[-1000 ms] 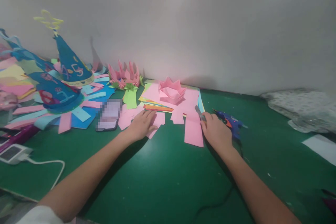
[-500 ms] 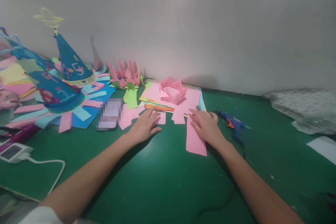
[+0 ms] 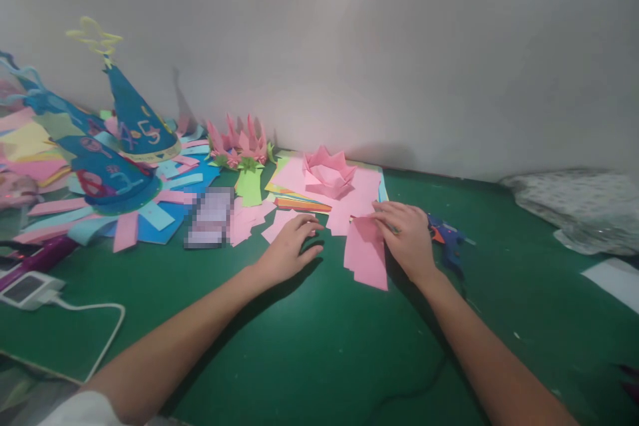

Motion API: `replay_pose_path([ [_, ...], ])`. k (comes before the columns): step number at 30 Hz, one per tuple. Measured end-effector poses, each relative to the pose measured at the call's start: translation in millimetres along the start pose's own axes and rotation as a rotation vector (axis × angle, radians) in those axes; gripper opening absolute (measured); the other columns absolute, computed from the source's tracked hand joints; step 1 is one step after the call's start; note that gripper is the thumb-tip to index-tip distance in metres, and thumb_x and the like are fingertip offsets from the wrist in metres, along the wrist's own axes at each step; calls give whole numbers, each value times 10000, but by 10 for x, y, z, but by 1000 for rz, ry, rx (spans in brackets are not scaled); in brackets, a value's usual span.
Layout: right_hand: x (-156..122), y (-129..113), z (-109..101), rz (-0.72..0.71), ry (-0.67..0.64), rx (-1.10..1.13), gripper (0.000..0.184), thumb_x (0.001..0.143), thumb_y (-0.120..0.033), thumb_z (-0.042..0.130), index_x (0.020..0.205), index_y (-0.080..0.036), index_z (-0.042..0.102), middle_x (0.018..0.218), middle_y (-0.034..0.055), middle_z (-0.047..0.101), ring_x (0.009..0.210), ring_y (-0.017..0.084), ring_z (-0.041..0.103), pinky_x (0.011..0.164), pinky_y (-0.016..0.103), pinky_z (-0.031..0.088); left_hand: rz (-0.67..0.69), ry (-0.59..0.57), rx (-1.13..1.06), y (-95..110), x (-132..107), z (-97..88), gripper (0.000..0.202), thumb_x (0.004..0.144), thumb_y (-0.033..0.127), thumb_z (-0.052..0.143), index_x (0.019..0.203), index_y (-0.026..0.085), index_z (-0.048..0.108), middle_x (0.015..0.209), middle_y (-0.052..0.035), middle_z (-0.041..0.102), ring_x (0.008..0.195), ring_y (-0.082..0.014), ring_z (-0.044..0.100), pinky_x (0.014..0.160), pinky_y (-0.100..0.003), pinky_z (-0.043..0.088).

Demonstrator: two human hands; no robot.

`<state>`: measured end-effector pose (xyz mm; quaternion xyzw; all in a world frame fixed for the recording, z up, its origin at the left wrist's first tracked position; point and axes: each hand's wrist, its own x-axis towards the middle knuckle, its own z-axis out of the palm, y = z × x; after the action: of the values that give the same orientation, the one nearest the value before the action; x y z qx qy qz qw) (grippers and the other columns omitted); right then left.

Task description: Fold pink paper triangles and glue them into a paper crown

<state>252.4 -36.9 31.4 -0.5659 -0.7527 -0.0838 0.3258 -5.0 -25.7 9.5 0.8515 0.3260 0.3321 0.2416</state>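
Observation:
My right hand pinches the upper right edge of some pink paper strips, which hang tilted over the green table and overlap one another. My left hand holds nothing; its fingers are apart and bent, beside small pink paper pieces. Just beyond both hands, a folded pink paper flower sits on a stack of coloured paper sheets. Close behind my right hand lies a blue glue gun, its front part hidden by the hand.
Blue paper cone hats with pink and light blue strips stand at the left. A phone, a pink and green paper lotus and a white device with a cable are nearer. Plastic-wrapped material lies at the right.
My right hand has moved right and now grips the pink strips, lifting them and shifting them slightly left. My left hand has moved a little right and toward me.

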Motion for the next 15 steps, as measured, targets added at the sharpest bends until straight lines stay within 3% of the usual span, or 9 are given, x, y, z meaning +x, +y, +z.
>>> replay_pose_path([
  [2,5,-31,-17,-32,2,-2,220,887,-291,485,881,-267,703,1030,16,690,971,208,572,825,372,339,-22,4,-65,42,13,26,271,840,209,555,1107,198,513,1175,-99,484,1092,-201,502,918,-383,476],
  [6,7,-96,-16,-67,-11,-8,253,905,-295,465,959,-260,710,829,38,667,782,186,560,705,334,358,-125,12,-244,83,31,84,290,828,200,572,1113,191,516,1111,-88,533,923,-157,571,848,-345,504],
  [9,4,-117,-8,-80,13,-12,263,911,-284,453,1002,-231,694,824,46,672,794,192,568,724,340,363,-228,6,-367,93,28,161,292,809,204,597,1090,176,527,1073,-89,558,880,-154,586,837,-352,510],
  [12,-1,-150,-21,-83,57,9,225,900,-296,485,930,-233,698,834,37,696,818,199,590,759,351,369,-305,17,-541,94,30,259,359,787,187,618,1124,169,494,1130,-107,540,915,-151,586,853,-343,504],
  [15,-18,-240,-36,-102,63,78,203,892,-294,504,847,-241,695,813,28,701,794,191,598,744,340,389,-391,52,-724,85,59,337,480,760,178,639,1189,174,423,1132,-102,525,819,-106,588,754,-277,520],
])
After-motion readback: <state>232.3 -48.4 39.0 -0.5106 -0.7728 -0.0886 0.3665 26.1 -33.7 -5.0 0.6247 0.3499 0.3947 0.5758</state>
